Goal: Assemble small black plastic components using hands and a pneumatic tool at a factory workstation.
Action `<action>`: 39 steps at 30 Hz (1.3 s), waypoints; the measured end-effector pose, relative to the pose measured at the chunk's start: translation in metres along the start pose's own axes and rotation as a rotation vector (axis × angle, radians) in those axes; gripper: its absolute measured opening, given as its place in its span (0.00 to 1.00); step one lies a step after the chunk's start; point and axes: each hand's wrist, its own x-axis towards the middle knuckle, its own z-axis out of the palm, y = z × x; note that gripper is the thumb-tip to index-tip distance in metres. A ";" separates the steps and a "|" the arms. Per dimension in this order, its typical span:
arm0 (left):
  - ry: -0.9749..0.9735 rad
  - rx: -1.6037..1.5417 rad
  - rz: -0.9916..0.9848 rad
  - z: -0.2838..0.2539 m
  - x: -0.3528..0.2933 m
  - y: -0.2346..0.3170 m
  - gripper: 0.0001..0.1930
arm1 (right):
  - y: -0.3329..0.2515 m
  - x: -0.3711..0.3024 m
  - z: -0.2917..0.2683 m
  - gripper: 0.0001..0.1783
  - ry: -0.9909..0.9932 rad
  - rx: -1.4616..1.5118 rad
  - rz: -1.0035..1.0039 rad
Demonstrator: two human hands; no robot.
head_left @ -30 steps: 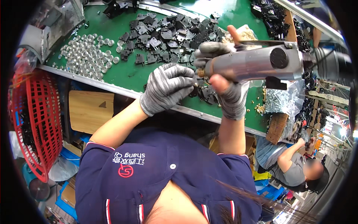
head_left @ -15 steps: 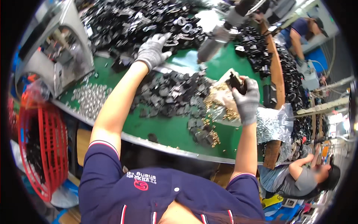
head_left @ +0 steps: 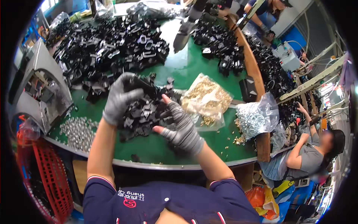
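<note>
My left hand [head_left: 121,98], in a grey knit glove, is curled around a black plastic part [head_left: 146,85] at the edge of the near heap. Its fingers partly hide what they grip. My right hand [head_left: 182,128], gloved with bare thumb and fingertip showing, has its fingers spread beside the heap of small black parts [head_left: 143,114]; I see nothing held in it. Just beyond my right hand lies a clear bag of small gold-coloured metal pieces [head_left: 209,95], some of them spilled near it.
A large pile of black parts [head_left: 112,46] covers the far left. Silvery round pieces [head_left: 79,130] lie near a grey machine [head_left: 46,87]. At right are a bag of silver screws [head_left: 257,115] and a wooden divider [head_left: 248,56]. A red basket [head_left: 52,179] stands below left. Two people work at right.
The view has shifted. My left hand has come back from the far pile to the near heap. My right hand has moved left from the gold pieces and released the black part it held.
</note>
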 end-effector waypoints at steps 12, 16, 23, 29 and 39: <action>-0.219 0.868 0.265 0.025 -0.182 -0.041 0.27 | 0.018 -0.102 0.002 0.24 -0.389 -0.350 -0.149; -0.243 0.934 0.141 0.025 -0.171 -0.041 0.30 | 0.031 -0.073 -0.016 0.20 -0.151 -0.205 -0.100; -0.197 0.836 0.175 0.017 -0.165 -0.021 0.30 | 0.110 -0.012 0.027 0.15 0.012 -1.025 -0.198; -0.023 0.490 0.120 0.021 -0.157 -0.006 0.26 | 0.067 -0.009 0.000 0.17 -0.096 -0.756 -0.067; -0.255 0.534 0.342 0.046 -0.159 -0.007 0.17 | -0.007 -0.068 -0.001 0.16 -0.381 0.219 0.272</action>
